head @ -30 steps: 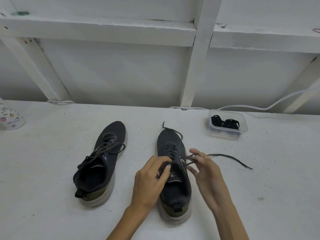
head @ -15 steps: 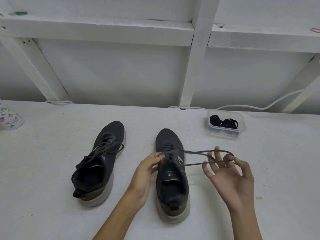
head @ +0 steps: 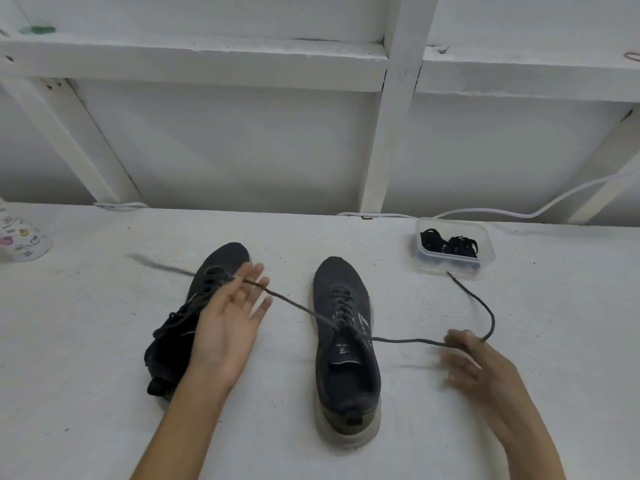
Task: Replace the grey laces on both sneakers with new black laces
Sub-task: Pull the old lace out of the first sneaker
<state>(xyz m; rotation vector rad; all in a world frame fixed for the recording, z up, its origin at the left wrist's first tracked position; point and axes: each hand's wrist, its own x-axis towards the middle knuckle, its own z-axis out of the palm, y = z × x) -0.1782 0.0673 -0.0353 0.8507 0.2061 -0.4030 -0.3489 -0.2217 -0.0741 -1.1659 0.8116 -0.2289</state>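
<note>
Two dark sneakers stand on the white table, toes pointing away from me. The right sneaker (head: 346,362) has its grey lace (head: 405,340) untied and drawn out to both sides. My left hand (head: 228,327) is palm up with spread fingers over the left sneaker (head: 173,341). One lace strand runs taut across its fingertips, and the strand's end blurs off to the left. My right hand (head: 481,365), blurred, holds the other strand, which curves up towards the tub. The left sneaker is still laced and partly hidden by my left hand.
A clear plastic tub (head: 487,252) at the back right holds bundled black laces (head: 450,244). A white cable (head: 519,213) runs along the table's back edge under a white beamed wall. A patterned cup (head: 20,239) stands at the far left.
Both hands have moved apart, left hand out over the left sneaker and right hand further right. The lace loops have been pulled out into two long strands.
</note>
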